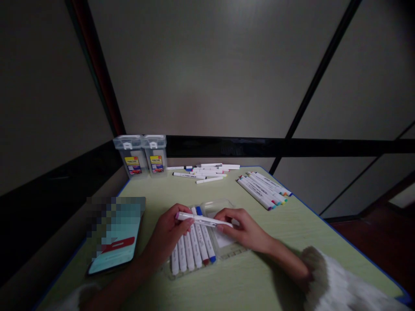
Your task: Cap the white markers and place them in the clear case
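Note:
Both hands hold one white marker [203, 220] level above a clear plastic case [223, 206] lying open on the green table [292, 229]. My left hand [168, 235] pinches its purple-capped end. My right hand [241, 229] pinches the other end. Under the marker, several white markers [193, 248] lie side by side in the case, with red and blue caps showing.
A phone [115, 239] with a lit screen lies at the left edge. Two clear lidded boxes [141, 155] stand at the back left. Loose markers [207, 171] lie at the back, and a neat row of markers [264, 190] sits at the right.

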Motion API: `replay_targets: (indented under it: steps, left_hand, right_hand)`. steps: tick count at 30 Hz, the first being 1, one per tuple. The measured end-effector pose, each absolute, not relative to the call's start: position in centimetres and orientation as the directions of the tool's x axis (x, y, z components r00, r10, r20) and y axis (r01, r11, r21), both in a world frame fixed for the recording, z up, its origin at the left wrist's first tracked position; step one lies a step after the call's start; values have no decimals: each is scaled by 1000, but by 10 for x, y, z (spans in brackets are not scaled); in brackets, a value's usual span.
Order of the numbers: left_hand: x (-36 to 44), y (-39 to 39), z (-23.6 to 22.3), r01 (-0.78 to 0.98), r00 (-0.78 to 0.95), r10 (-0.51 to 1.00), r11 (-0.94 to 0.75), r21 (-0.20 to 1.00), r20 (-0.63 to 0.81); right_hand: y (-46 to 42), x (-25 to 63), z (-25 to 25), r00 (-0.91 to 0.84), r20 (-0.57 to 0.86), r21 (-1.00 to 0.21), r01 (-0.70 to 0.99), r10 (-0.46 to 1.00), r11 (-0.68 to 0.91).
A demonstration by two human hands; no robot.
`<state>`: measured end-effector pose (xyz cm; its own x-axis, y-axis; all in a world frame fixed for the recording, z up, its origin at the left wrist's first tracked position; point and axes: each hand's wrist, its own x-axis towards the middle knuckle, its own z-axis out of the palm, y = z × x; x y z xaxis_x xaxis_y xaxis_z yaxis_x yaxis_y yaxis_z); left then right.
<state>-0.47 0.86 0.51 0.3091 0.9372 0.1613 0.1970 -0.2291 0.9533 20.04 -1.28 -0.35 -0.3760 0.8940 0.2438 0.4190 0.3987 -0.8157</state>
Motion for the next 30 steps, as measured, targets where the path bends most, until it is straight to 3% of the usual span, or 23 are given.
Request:
replay_targets:
  steps: [4,7,14,18,23,26,30]
  left_hand:
    - [-4,7,5,178,354,925,-211,961,138]
    - [-5,5,6,169,371,922,-188,967,114]
    - [-7,8,4,169,400,901,-255,952,170]
    - [-9,7,1,348,539,818,-433,832,201]
    - [-10,0,1,364,835,529,-739,566,153]
    - [-11,-2,1,404,867,492,-786,468,77]
    - [-11,-2,0,414,869,489,-801,433,73]
  right_hand:
    - [-17,200,3,-462,298,-657,535,835,531]
    - [-18,201,7,-469,321,-629,544,823,555]
    - [-13,200,-4,-372,149,-868,396,916,301]
    - [-9,199,-12,-344,101,-957,224,934,186]
    - [-8,198,-14,-339,73,-971,191,938,144]
    - [-8,198,-17,-335,62,-966,216,940,140]
    - [-8,195,-20,-328,84,-934,303,941,189]
